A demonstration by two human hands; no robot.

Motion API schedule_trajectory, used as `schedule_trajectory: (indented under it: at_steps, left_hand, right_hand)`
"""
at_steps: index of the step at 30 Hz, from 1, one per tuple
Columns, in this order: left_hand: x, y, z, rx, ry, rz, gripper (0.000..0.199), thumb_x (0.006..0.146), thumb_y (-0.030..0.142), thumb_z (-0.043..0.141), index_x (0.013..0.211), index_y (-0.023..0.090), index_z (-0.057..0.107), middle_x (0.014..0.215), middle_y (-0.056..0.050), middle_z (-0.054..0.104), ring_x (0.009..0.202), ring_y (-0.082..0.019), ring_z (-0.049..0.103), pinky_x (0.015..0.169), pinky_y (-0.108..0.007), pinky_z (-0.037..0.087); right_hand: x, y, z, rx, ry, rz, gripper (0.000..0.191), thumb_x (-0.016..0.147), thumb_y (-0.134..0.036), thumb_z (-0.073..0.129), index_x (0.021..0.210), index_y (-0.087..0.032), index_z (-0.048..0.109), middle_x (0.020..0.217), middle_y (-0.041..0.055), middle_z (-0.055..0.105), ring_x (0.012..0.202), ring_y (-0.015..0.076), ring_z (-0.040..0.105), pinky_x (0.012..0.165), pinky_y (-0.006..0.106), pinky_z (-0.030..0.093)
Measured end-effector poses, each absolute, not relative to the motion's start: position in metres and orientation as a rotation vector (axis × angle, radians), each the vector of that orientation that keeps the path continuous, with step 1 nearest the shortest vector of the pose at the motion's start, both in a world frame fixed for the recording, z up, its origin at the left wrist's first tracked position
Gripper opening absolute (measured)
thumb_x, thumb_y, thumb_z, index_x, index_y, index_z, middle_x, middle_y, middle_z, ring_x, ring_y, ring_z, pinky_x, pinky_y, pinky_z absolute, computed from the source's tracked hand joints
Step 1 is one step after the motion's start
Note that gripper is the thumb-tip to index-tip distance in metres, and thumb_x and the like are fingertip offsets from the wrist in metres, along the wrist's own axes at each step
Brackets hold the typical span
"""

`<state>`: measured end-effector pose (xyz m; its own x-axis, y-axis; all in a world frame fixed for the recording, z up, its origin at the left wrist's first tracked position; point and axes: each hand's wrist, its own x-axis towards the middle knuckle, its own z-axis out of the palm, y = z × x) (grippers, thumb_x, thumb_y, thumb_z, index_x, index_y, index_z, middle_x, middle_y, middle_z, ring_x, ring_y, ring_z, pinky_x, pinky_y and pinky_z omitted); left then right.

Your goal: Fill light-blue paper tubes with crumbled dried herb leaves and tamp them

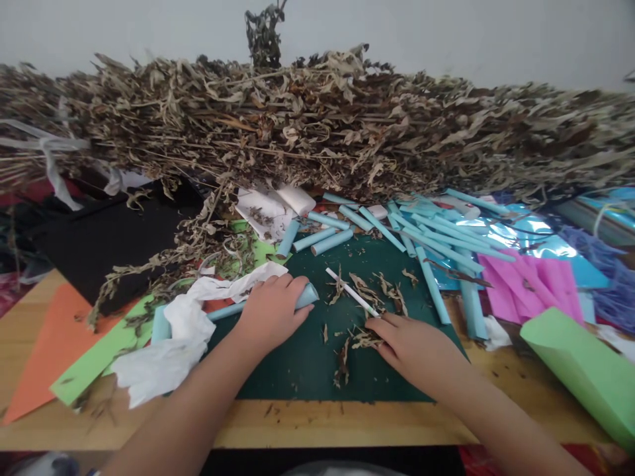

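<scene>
My left hand (274, 311) is closed around a light blue paper tube (306, 296), whose wide end shows past my fingers toward the right. On the dark green mat (297, 370), my right hand (414, 344) is pinched down on some dried leaves (366, 338). A thin white stick (350, 289) lies slantwise on the mat, its lower end reaching my right fingertips. More dried leaf bits (394, 291) are scattered beyond that hand. Crumpled white tissue (191, 317) lies beside my left hand, partly over another blue tube.
A long heap of dried stalks (317, 125) spans the back. Several blue paper tubes (436, 231) are piled at back right, near pink paper (533, 284) and a green paper sheet (585, 363). At left lie black (114, 231), orange (59, 344) and lime paper (99, 350).
</scene>
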<state>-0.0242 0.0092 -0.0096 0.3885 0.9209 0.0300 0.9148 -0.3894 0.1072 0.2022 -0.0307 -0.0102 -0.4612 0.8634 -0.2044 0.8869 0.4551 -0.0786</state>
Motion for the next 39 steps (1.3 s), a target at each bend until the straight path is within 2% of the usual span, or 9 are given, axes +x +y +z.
schedule_trajectory:
  at_steps: [3, 7, 12, 17, 22, 28, 32, 34, 39]
  left_hand:
    - [-0.024, 0.008, -0.011, 2.608, 1.746, 0.011, 0.039, 0.074, 0.042, 0.044, 0.108, 0.024, 0.043, 0.092, -0.007, 0.054, 0.086, -0.026, 0.049, 0.073, -0.038, 0.036]
    - [-0.024, 0.005, -0.012, 2.642, 1.783, 0.006, 0.048, 0.072, 0.048, 0.044, 0.112, 0.023, 0.041, 0.095, -0.009, 0.053, 0.088, -0.028, 0.047, 0.074, -0.041, 0.034]
    - [-0.023, 0.002, -0.004, 2.651, 1.786, 0.177, 0.048, 0.073, 0.05, 0.039, 0.112, 0.022, 0.043, 0.099, -0.01, 0.052, 0.09, -0.029, 0.046, 0.073, -0.043, 0.034]
    - [-0.023, -0.009, 0.012, 2.659, 1.676, 0.504, 0.038, 0.077, 0.043, 0.038, 0.106, 0.021, 0.047, 0.102, -0.008, 0.052, 0.093, -0.025, 0.045, 0.077, -0.04, 0.034]
    - [-0.022, -0.041, 0.013, 2.6, 1.426, 0.806, 0.031, 0.074, 0.032, 0.047, 0.102, 0.018, 0.047, 0.097, -0.008, 0.052, 0.092, -0.021, 0.046, 0.081, -0.034, 0.036]
    - [-0.027, -0.078, -0.005, 2.29, 1.436, 0.81, 0.041, 0.072, 0.023, 0.05, 0.111, 0.019, 0.038, 0.108, -0.01, 0.045, 0.102, -0.02, 0.041, 0.088, -0.034, 0.035]
    - [-0.015, -0.08, -0.011, 1.867, 1.331, 0.932, 0.05, 0.073, 0.025, 0.051, 0.119, 0.023, 0.03, 0.122, -0.01, 0.035, 0.114, -0.022, 0.033, 0.097, -0.037, 0.028]
    - [-0.004, -0.074, -0.011, 1.574, 1.154, 1.079, 0.048, 0.073, 0.03, 0.05, 0.118, 0.022, 0.033, 0.125, -0.01, 0.032, 0.116, -0.023, 0.031, 0.097, -0.039, 0.027]
    - [0.015, -0.054, -0.003, 0.931, 0.944, 1.481, 0.037, 0.071, 0.034, 0.052, 0.104, 0.018, 0.046, 0.118, -0.011, 0.043, 0.114, -0.024, 0.037, 0.095, -0.039, 0.031]
  right_hand:
    - [0.197, -0.034, -0.007, 1.539, 2.616, -0.38, 0.03, 0.076, -0.029, 0.046, 0.106, -0.024, 0.047, 0.09, 0.0046, 0.056, 0.078, 0.0219, 0.055, 0.063, 0.034, 0.043]
    - [0.182, -0.043, -0.004, 1.584, 2.614, -0.466, 0.057, 0.069, -0.047, 0.05, 0.119, -0.022, 0.037, 0.1, 0.0094, 0.051, 0.083, 0.0251, 0.053, 0.066, 0.038, 0.043]
    - [0.16, -0.054, -0.007, 1.629, 2.587, -0.371, 0.069, 0.061, -0.055, 0.054, 0.117, -0.018, 0.04, 0.096, 0.0111, 0.05, 0.082, 0.0287, 0.05, 0.06, 0.04, 0.044]
    - [0.145, -0.06, -0.011, 1.54, 2.663, -0.287, 0.044, 0.069, -0.04, 0.052, 0.107, -0.018, 0.047, 0.088, 0.0091, 0.051, 0.075, 0.0264, 0.051, 0.058, 0.04, 0.044]
    - [0.134, -0.063, -0.014, 1.446, 2.732, -0.339, 0.021, 0.076, -0.019, 0.041, 0.094, -0.016, 0.053, 0.08, 0.0091, 0.053, 0.071, 0.0247, 0.052, 0.054, 0.037, 0.044]
    - [0.142, -0.052, -0.015, 1.396, 2.768, -0.477, 0.02, 0.075, -0.013, 0.041, 0.09, -0.016, 0.055, 0.079, 0.0072, 0.055, 0.07, 0.0211, 0.053, 0.057, 0.032, 0.044]
    - [0.152, -0.042, -0.011, 1.436, 2.955, -0.86, 0.03, 0.072, -0.008, 0.041, 0.097, -0.02, 0.052, 0.085, 0.0034, 0.054, 0.076, 0.0143, 0.052, 0.067, 0.025, 0.044]
    - [0.152, -0.04, -0.008, 1.354, 3.099, -1.034, 0.031, 0.07, -0.006, 0.041, 0.095, -0.02, 0.054, 0.085, 0.0035, 0.054, 0.077, 0.0138, 0.051, 0.068, 0.025, 0.043]
    - [0.149, -0.042, 0.001, 1.328, 3.354, -0.969, 0.033, 0.07, -0.007, 0.039, 0.096, -0.019, 0.055, 0.085, 0.0057, 0.053, 0.076, 0.0153, 0.05, 0.068, 0.028, 0.044]
